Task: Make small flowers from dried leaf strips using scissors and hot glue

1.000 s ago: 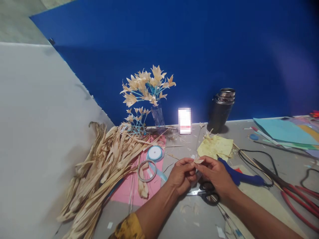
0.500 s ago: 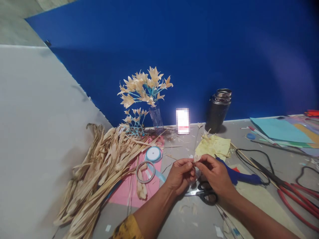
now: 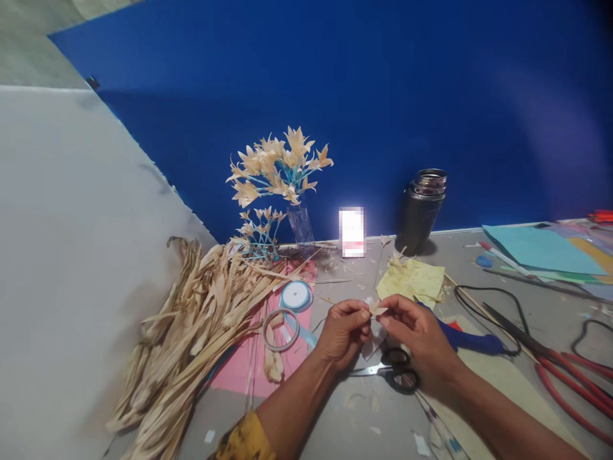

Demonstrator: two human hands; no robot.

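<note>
Between my two hands is a small pale flower of dried husk petals (image 3: 377, 310). My left hand (image 3: 345, 335) pinches it at the base with thumb and fingers. From the other side, the thumb and forefinger of my right hand (image 3: 414, 332) close on its petals. Just below the hands lie black-handled scissors (image 3: 401, 378), blades pointing left. A blue glue gun (image 3: 472, 338) rests on the table behind my right wrist, partly hidden by it. Left of my hands are a spool of light blue ribbon (image 3: 295, 296) and a roll of tape (image 3: 280, 331).
A heap of dried husks (image 3: 191, 338) fills the left side beside pink paper (image 3: 239, 374). Finished flowers stand in a clear vase (image 3: 301, 227). A dark flask (image 3: 420, 214) is at the back. Red-handled shears (image 3: 575, 383) and coloured paper (image 3: 546, 250) lie right.
My fingers have shifted slightly apart around the small flower, and more of its petals now show. The scissors' handles are less covered by my right hand.
</note>
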